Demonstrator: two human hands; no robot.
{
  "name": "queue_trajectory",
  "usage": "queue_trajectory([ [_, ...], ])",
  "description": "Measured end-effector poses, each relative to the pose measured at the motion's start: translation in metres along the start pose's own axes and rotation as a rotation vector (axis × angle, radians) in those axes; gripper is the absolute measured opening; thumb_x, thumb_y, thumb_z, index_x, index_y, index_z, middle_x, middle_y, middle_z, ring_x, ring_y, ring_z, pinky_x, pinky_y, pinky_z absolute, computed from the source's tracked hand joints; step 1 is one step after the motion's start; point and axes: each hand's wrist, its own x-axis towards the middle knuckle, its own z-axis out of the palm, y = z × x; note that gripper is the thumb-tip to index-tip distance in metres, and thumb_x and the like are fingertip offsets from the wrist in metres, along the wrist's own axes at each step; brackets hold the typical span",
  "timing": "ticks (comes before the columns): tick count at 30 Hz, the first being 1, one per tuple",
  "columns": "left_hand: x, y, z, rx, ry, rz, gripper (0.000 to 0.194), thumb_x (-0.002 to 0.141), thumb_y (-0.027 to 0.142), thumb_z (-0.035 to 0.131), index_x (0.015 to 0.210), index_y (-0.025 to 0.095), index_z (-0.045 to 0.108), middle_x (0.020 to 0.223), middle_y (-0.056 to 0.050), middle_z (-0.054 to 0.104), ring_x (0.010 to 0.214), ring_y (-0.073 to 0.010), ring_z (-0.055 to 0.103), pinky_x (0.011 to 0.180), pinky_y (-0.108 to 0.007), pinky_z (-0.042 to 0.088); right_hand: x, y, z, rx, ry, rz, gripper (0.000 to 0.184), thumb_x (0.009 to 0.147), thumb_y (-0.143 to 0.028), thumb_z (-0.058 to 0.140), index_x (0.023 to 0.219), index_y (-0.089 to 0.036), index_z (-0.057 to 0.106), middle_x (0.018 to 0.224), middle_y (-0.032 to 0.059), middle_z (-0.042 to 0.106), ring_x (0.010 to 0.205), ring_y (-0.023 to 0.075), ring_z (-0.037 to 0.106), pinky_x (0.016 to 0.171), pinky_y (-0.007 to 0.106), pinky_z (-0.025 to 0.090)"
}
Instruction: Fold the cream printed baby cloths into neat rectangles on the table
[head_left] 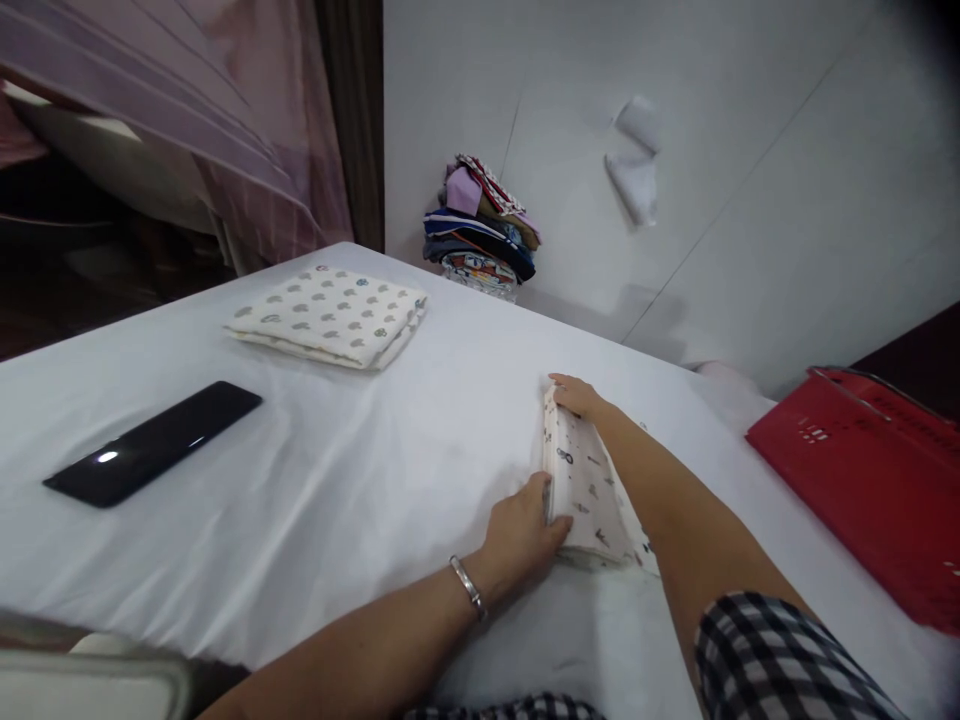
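A folded white cloth with small dark prints [591, 490] lies on the white-covered table, partly behind my right forearm. My left hand [525, 525] grips its near left edge, thumb on top and fingers along the side. At the far end of the same cloth, my right hand [576, 393] is closed over the corner, with its fingertips partly hidden. Farther left rests another folded cloth [330, 315], white with grey prints, apart from both hands.
A black phone-like slab [154, 445] lies at the left of the white table cover [360, 480]. Beyond the far edge stands a stack of folded clothes [484, 225] against the wall. A red bag [855, 480] is at the right, and a pink curtain [247, 120] hangs at the back left.
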Motion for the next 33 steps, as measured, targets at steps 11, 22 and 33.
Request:
queue_trajectory([
  [11, 0.003, 0.001, -0.001, 0.065, 0.003, 0.009, 0.052, 0.080, 0.043, 0.049, 0.127, 0.022, 0.040, 0.107, -0.008, 0.063, 0.094, -0.0251, 0.061, 0.079, -0.032, 0.041, -0.052, -0.025, 0.035, 0.005, 0.241, -0.066, 0.050, 0.092, -0.041, 0.035, 0.134, -0.016, 0.041, 0.145, 0.0112, 0.033, 0.135, 0.0244, 0.024, 0.109, 0.043, 0.017],
  [22, 0.007, 0.001, -0.006, 0.096, -0.011, 0.003, 0.052, 0.081, 0.044, 0.048, 0.126, 0.022, 0.038, 0.092, -0.005, 0.063, 0.086, -0.0222, 0.061, 0.069, -0.029, 0.040, -0.061, -0.035, 0.027, 0.113, 0.177, -0.018, 0.057, 0.092, -0.050, 0.028, 0.139, -0.018, 0.033, 0.151, 0.0098, 0.019, 0.139, 0.0249, 0.011, 0.109, 0.049, 0.012],
  [33, 0.011, -0.004, -0.004, 0.056, 0.028, 0.046, 0.051, 0.080, 0.044, 0.049, 0.125, 0.022, 0.037, 0.085, -0.001, 0.060, 0.077, -0.0188, 0.059, 0.062, -0.027, 0.037, -0.113, -0.036, 0.041, 0.162, 0.126, -0.015, 0.055, 0.093, -0.050, 0.027, 0.141, -0.024, 0.031, 0.152, 0.0065, 0.017, 0.139, 0.0242, 0.011, 0.108, 0.053, 0.009],
])
